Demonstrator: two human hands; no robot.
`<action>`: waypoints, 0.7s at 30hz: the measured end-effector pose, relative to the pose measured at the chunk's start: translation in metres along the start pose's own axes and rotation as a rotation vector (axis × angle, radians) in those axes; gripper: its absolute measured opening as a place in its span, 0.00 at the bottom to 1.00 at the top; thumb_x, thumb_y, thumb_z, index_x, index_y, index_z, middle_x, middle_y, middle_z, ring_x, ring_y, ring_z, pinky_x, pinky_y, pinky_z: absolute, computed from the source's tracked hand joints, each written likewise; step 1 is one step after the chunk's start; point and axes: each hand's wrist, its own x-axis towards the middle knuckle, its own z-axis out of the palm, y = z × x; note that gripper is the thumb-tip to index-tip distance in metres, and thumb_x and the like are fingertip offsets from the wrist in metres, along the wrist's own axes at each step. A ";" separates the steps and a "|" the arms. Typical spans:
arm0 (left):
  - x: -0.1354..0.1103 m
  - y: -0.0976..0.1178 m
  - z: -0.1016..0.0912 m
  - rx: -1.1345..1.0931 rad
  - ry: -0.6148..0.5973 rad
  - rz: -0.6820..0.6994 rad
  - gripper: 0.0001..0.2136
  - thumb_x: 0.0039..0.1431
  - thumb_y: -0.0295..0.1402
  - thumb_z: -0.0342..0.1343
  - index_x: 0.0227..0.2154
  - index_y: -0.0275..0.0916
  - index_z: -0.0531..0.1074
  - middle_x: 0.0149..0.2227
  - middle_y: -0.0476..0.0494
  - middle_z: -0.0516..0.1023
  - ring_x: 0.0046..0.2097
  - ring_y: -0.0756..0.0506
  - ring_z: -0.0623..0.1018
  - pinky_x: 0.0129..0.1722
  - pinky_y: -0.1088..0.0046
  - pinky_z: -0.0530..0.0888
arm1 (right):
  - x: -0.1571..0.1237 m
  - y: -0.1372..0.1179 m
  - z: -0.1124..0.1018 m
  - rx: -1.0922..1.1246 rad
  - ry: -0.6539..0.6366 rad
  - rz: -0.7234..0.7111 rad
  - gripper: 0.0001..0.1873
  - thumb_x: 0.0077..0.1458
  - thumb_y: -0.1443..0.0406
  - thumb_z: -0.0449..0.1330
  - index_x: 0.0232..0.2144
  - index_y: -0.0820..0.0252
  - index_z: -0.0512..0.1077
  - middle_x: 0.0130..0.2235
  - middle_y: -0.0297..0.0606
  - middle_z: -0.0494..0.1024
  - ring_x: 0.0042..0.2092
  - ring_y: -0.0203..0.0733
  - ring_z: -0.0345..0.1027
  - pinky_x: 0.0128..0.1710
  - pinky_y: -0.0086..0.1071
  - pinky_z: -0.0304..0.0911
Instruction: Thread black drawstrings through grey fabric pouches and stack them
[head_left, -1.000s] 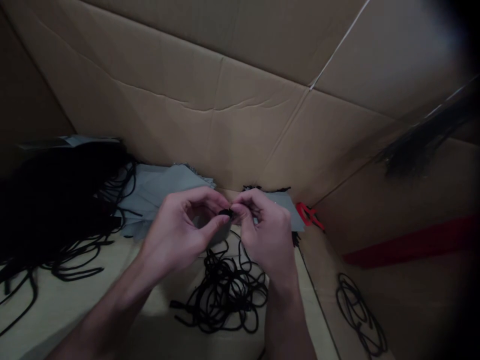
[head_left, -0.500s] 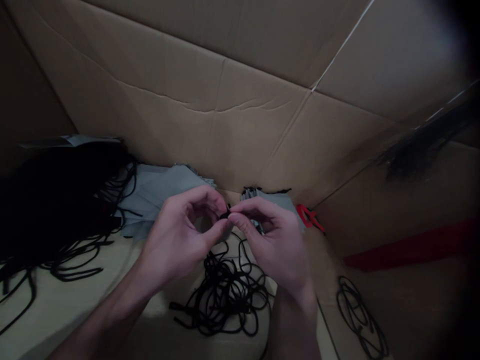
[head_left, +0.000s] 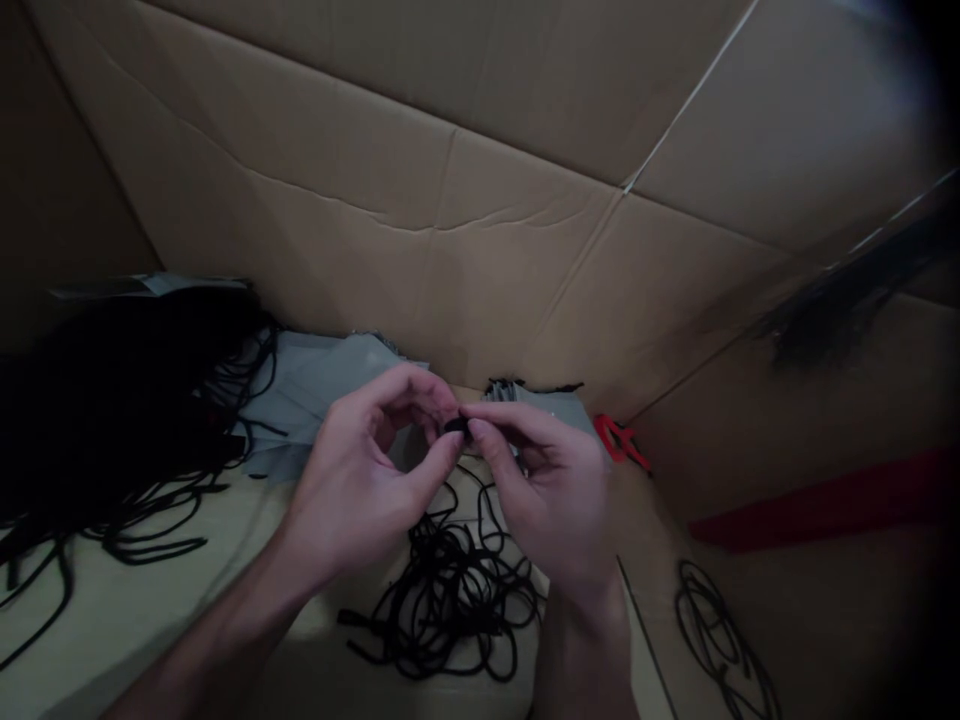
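A small dark piece [head_left: 457, 427], too small and dim to name surely, is pinched between my two hands. My left hand [head_left: 367, 470] grips it between thumb and forefinger, the other fingers curled. From the other side my right hand [head_left: 551, 480] pinches it with thumb and forefinger, the fingertips almost touching those of the left. Just below the hands lies a loose tangle of black cord [head_left: 457, 600], a few strands rising toward the fingers. Whether the pinched piece is joined to that cord is hidden by the fingers.
A big heap of black cords [head_left: 120, 400] fills the left side. Grey fabric pieces [head_left: 315, 385] lie beside it, and a grey stack [head_left: 559, 405] stands behind my right hand. Red scissor-like handles [head_left: 622, 442], a coiled black cord [head_left: 720, 640] and red material [head_left: 817, 500] are on the right. Cardboard walls [head_left: 360, 130] rise behind.
The fingertips have drawn slightly apart, and more of the dark piece shows between them. Both hands keep their pinch. The view has shifted a little.
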 end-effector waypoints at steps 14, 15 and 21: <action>-0.003 -0.010 -0.006 0.270 -0.050 0.117 0.06 0.65 0.26 0.61 0.40 0.43 0.78 0.40 0.48 0.84 0.41 0.46 0.84 0.39 0.73 0.79 | 0.002 0.001 0.009 -0.073 0.039 0.024 0.06 0.61 0.70 0.66 0.38 0.54 0.80 0.37 0.33 0.85 0.37 0.40 0.81 0.41 0.36 0.76; -0.003 -0.010 -0.005 0.258 -0.024 0.107 0.05 0.64 0.26 0.62 0.39 0.43 0.78 0.40 0.48 0.85 0.41 0.46 0.84 0.39 0.73 0.79 | 0.002 0.000 0.010 -0.084 0.051 0.021 0.06 0.60 0.70 0.66 0.38 0.54 0.80 0.36 0.33 0.85 0.37 0.40 0.80 0.40 0.36 0.75; 0.002 -0.012 0.006 0.093 0.144 -0.003 0.03 0.55 0.27 0.67 0.32 0.39 0.79 0.33 0.47 0.85 0.34 0.47 0.83 0.34 0.74 0.82 | 0.002 -0.004 0.015 -0.159 0.124 -0.048 0.06 0.58 0.71 0.65 0.35 0.54 0.79 0.34 0.33 0.84 0.36 0.40 0.78 0.39 0.36 0.73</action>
